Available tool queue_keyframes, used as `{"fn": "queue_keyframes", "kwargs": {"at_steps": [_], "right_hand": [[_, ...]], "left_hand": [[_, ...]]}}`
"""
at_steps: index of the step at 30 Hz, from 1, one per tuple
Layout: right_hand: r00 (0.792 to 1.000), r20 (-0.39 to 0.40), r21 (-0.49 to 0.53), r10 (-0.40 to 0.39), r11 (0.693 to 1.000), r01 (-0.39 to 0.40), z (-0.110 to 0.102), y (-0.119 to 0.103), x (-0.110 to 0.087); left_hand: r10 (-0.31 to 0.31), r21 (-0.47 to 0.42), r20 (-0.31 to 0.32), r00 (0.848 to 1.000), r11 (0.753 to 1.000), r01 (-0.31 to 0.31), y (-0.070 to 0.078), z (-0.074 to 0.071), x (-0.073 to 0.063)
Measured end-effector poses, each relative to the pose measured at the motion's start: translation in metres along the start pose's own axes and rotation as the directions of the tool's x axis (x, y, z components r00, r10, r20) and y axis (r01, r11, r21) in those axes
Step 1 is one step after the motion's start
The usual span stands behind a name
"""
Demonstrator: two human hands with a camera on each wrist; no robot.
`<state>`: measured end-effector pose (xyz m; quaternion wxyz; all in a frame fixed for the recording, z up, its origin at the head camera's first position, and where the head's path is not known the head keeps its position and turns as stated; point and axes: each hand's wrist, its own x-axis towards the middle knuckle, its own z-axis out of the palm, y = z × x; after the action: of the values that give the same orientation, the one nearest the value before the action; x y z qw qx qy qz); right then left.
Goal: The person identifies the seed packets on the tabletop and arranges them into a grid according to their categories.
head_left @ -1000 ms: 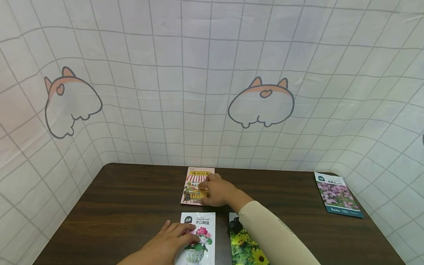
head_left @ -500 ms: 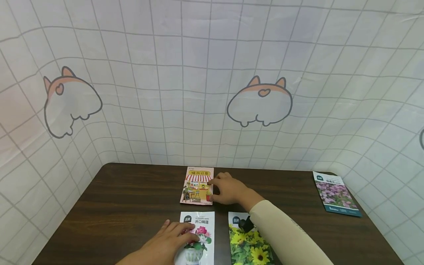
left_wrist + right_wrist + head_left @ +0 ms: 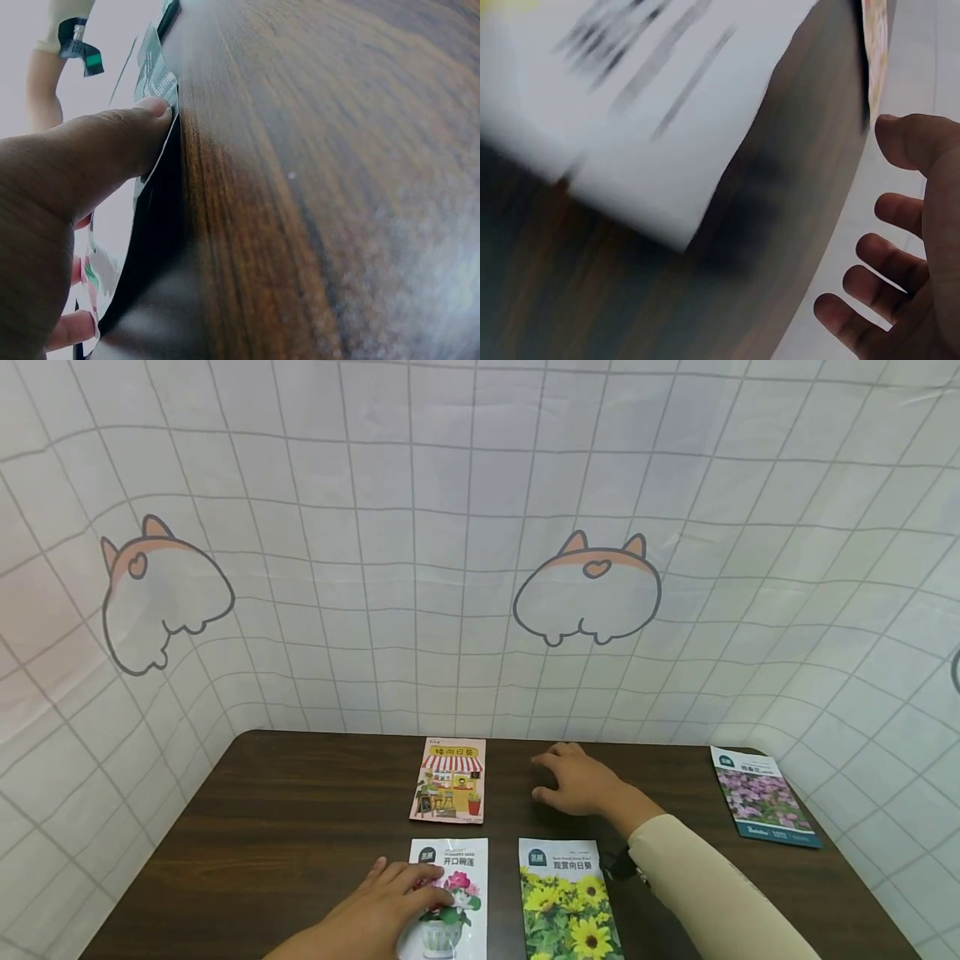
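My left hand (image 3: 378, 906) rests on a white seed packet (image 3: 442, 935) with pink flowers in a pot. Up close in the left wrist view, the thumb (image 3: 131, 135) lies at the packet's edge and the other fingertips touch its face. My right hand (image 3: 585, 781) hovers over the table's back half, fingers loosely spread, holding nothing. To its left lies a pink seed packet (image 3: 447, 781) with a striped shop awning. A yellow-flower seed packet (image 3: 566, 902) lies in front of it, right of the white one.
A purple-flower seed packet (image 3: 765, 797) lies tilted near the right edge of the dark wooden table (image 3: 300, 810). A white gridded curtain (image 3: 420, 568) with animal drawings surrounds the table at the back and sides.
The right hand has come off the pink packet and moved right, uncovering it and the yellow-flower packet. The left hand has stayed on the white packet.
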<state>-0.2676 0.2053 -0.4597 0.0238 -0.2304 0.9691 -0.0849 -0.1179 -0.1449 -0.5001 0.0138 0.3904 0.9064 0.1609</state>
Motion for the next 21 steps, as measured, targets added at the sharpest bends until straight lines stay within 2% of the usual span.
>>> {"fn": "queue_keyframes", "kwargs": {"at_steps": [9, 16, 21], "right_hand": [[0.995, -0.094, 0.009, 0.035, 0.999, -0.034, -0.008, 0.057, -0.041], [0.984, -0.152, 0.014, 0.087, 0.996, -0.086, -0.008, 0.089, -0.076], [0.975, -0.197, 0.002, 0.106, 0.994, -0.108, -0.006, 0.109, -0.097]], "left_hand": [[-0.002, 0.006, 0.0, 1.0, 1.0, 0.002, 0.0, -0.001, -0.001], [-0.004, -0.012, 0.008, 1.0, 1.0, 0.004, -0.002, -0.001, -0.001], [-0.021, -0.056, 0.053, 0.998, 0.998, 0.024, -0.003, -0.003, 0.001]]}}
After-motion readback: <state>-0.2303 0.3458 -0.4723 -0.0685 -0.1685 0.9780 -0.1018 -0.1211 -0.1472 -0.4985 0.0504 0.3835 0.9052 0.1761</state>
